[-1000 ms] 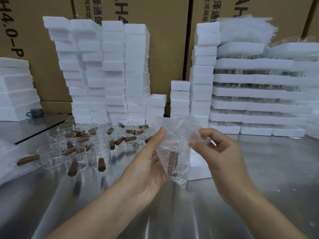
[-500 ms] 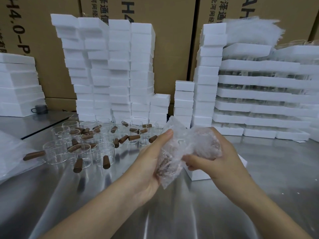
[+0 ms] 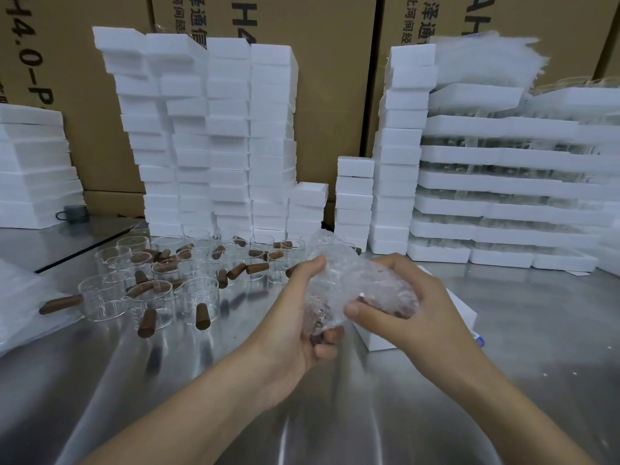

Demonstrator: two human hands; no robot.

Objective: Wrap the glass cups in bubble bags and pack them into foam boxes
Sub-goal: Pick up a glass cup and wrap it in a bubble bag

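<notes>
A clear bubble bag point(image 3: 349, 280) with a glass cup inside is bunched between both hands at centre, above the steel table. My left hand point(image 3: 302, 317) cups it from below and the left, where the cup's brown handle shows. From the right, my right hand point(image 3: 409, 307) presses the bag's folded top over the cup. Just behind my right hand lies an open white foam box point(image 3: 463, 307), mostly hidden. Several bare glass cups point(image 3: 161, 283) with brown wooden handles stand on the table at left.
Tall stacks of small white foam boxes point(image 3: 214, 139) stand behind the cups and at centre right point(image 3: 402, 162). Wide foam trays point(image 3: 510, 199) holding glassware are piled at right, bubble bags point(image 3: 486, 58) on top. Cardboard cartons line the back. More foam point(image 3: 30, 166) sits far left.
The bag was held up flat between both hands; my right hand has since folded its top down and over, bunching the bag around the cup. Both hands have sunk slightly.
</notes>
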